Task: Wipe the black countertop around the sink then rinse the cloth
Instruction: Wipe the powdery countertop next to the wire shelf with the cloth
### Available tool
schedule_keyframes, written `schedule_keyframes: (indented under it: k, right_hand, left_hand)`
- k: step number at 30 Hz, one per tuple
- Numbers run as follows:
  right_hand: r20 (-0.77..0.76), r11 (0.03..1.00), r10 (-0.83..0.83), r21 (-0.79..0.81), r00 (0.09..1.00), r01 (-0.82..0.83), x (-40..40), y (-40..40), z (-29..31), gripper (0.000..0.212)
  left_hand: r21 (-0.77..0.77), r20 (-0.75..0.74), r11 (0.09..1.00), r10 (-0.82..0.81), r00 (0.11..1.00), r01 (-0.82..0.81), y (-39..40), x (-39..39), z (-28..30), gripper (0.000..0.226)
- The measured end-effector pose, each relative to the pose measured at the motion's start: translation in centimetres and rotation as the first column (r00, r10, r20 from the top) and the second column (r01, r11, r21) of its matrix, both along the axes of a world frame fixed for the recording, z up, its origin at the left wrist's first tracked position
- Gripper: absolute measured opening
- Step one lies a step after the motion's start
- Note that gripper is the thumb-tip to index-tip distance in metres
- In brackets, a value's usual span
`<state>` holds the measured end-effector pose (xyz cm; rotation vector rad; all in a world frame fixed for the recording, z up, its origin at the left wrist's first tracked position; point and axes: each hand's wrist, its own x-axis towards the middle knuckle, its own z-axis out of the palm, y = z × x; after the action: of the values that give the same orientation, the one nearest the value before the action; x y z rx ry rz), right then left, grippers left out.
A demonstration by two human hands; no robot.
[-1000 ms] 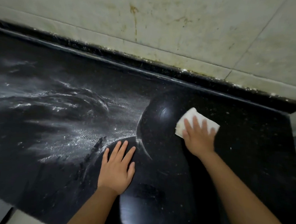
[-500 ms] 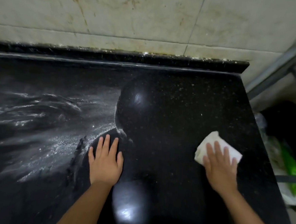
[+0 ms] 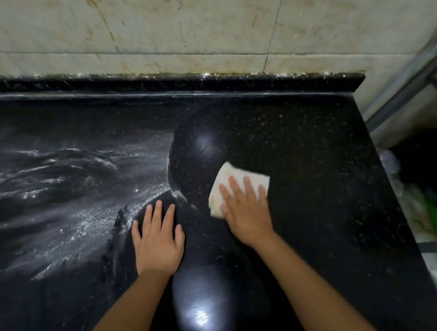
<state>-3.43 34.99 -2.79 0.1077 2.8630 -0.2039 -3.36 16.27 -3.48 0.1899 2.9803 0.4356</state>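
Wiping is the step in hand, and the rinse is not yet reached. A white cloth [image 3: 236, 186], folded into a pad, is pressed flat on the black countertop [image 3: 328, 173] under the right hand [image 3: 245, 208]. The fingers of this hand are stretched and slightly spread over the cloth; nothing is pinched. The cloth shows beyond the fingertips and to the left of the palm. The left hand [image 3: 158, 238] is laid flat on the stone, near the right hand and to its left, with the fingers close together, and it holds nothing. White powdery residue [image 3: 75, 207] is seen just beyond the left hand and far out to its left, while the stone around the right hand looks dark and shiny. By this it is judged that the right part is mostly done. For the next move the cloth must be carried past the left hand into the residue, with steady pressure. No sink or tap is visible.
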Motion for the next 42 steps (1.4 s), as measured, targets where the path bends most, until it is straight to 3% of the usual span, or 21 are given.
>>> schedule_keyframes:
  k: [4,6,8,11,15,19,24,28,32,34,38,40,42]
  right_hand:
    - [0.026,0.995,0.094,0.014,0.995,-0.095,10.5,-1.3,-1.3,0.048]
    - [-0.044,0.996,0.084,0.002,0.996,-0.084,14.7,0.6,-0.9,0.048]
    - [-0.021,0.999,-0.053,-0.012,0.998,0.053,16.7,3.0,-0.4,0.049]
    - [-0.029,0.935,-0.354,0.013,0.935,0.354,15.5,5.1,0.6,0.055]
    - [0.110,0.865,-0.502,0.051,0.858,0.500,8.2,3.1,2.5,0.050]
    - [0.120,0.910,-0.409,-0.018,0.905,0.414,-0.5,-3.4,2.3,0.050]
    - [0.090,0.997,-0.054,-0.050,0.995,0.058,-4.8,-16.5,1.2,0.051]
    - [0.043,0.968,0.250,-0.043,0.967,-0.248,0.5,-22.8,0.7,0.057]
    - [0.012,0.939,0.343,0.015,0.939,-0.343,8.5,-20.5,-0.5,0.039]
    - [0.003,0.959,0.276,0.064,0.961,-0.275,10.8,-16.6,-0.4,0.044]
    - [0.088,0.994,-0.079,0.088,0.993,0.071,7.5,-12.1,1.8,0.057]
    - [0.157,0.945,-0.325,0.027,0.932,0.325,3.2,-13.0,1.8,0.051]
    - [0.158,0.936,-0.347,0.002,0.924,0.352,-0.9,-16.3,1.6,0.051]
  left_hand:
    - [-0.012,0.072,1.000,-0.006,0.997,0.007,0.1,0.1,0.8,0.082]
    - [-0.054,0.130,0.998,-0.007,0.992,0.014,0.0,-0.2,1.4,0.064]
    - [-0.065,0.178,0.997,-0.029,0.984,0.041,-0.3,-0.3,2.2,0.051]
    - [0.001,0.171,0.996,-0.091,0.981,0.092,-1.8,-0.1,3.3,0.052]
    - [0.056,0.139,0.994,-0.098,0.985,0.091,-8.0,0.8,3.7,0.053]
    - [0.040,0.112,0.999,-0.030,0.993,0.026,-15.3,1.6,3.7,0.051]
    - [-0.012,0.084,0.994,0.112,0.990,-0.111,-22.3,2.5,3.3,0.047]
    - [-0.007,0.077,0.985,0.171,0.982,-0.171,-24.8,2.6,2.6,0.045]
    - [-0.020,0.081,0.985,0.172,0.982,-0.171,-25.5,2.4,1.8,0.047]
    - [-0.032,0.074,0.987,0.162,0.984,-0.160,-25.7,2.4,1.4,0.047]
    - [-0.016,0.036,0.989,0.147,0.988,-0.147,-25.8,2.5,1.0,0.046]
    - [-0.015,0.039,0.989,0.148,0.988,-0.148,-25.9,2.4,0.8,0.047]
    - [-0.002,0.032,0.987,0.159,0.987,-0.159,-25.9,2.4,0.7,0.048]
